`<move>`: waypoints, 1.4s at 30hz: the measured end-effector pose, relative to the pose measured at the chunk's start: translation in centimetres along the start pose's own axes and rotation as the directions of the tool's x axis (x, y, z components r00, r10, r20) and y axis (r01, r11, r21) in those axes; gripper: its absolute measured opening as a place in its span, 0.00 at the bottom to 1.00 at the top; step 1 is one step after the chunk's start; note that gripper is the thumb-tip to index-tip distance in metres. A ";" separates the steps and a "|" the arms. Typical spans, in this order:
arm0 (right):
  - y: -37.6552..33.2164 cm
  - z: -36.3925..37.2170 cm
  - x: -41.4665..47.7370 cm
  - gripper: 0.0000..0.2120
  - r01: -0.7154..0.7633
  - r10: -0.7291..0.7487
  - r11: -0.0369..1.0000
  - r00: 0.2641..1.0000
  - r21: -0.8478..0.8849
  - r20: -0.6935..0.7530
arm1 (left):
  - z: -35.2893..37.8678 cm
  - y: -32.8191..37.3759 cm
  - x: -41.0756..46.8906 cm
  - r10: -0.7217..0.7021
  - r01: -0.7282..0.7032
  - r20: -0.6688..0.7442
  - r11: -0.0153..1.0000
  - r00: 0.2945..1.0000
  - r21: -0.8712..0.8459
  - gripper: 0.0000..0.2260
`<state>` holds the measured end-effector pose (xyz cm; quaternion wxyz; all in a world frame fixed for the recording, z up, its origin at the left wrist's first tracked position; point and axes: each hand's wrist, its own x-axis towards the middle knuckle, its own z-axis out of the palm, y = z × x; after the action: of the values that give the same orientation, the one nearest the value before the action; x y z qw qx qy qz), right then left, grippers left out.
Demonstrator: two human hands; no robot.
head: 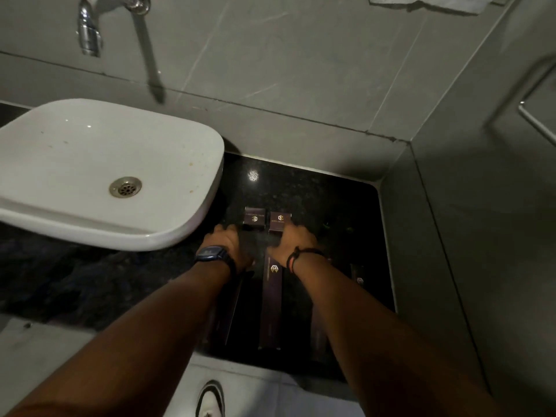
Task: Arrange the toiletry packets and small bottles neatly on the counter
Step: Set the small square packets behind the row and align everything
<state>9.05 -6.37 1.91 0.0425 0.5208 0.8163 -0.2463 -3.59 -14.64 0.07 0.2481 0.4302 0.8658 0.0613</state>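
Note:
Two small dark boxes with gold logos lie side by side on the black counter (331, 200): the left box (254, 217) and the right box (280, 220). My left hand (227, 240) lies flat just left of the left box, fingertips by its near corner. The fingertips of my right hand (293, 239) touch the near end of the right box, thumb spread apart. A long dark packet (272, 299) lies between my forearms. Another long packet (224, 311) is partly under my left arm, and a third (358, 275) shows right of my right wrist. Two dim green-topped bottles (326, 226) stand to the right.
A white basin (186, 224) overhangs the counter on the left, with a chrome tap (88, 28) on the grey wall above. A grey side wall (451, 236) closes the counter's right edge. My shoe (210, 398) shows on the floor below.

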 end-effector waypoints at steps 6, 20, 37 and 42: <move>0.8 4.0 -5.1 0.44 -0.152 0.139 0.987 0.972 0.056 0.188 | 2.4 -1.4 -4.9 -0.208 0.219 0.090 0.966 0.974 -0.137 0.42; 1.2 5.9 -8.1 0.42 -0.301 0.276 0.944 0.945 0.137 0.175 | 5.0 -2.7 -7.1 -0.149 0.155 0.056 0.980 0.987 -0.125 0.33; 10.8 -0.2 -8.3 0.27 -0.369 0.409 0.911 0.870 0.186 -0.276 | 6.4 6.8 -9.5 0.100 -0.118 -0.086 0.964 0.991 -0.237 0.28; 15.0 0.7 -9.7 0.37 -0.479 0.506 0.851 0.857 0.216 -0.095 | 9.8 10.6 -10.7 0.044 -0.026 0.055 0.953 0.997 -0.302 0.27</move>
<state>26.39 -9.67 -0.93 -0.0050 0.7314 0.6295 -0.2622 14.15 -17.39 -1.03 0.3360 0.4044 0.8305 0.1837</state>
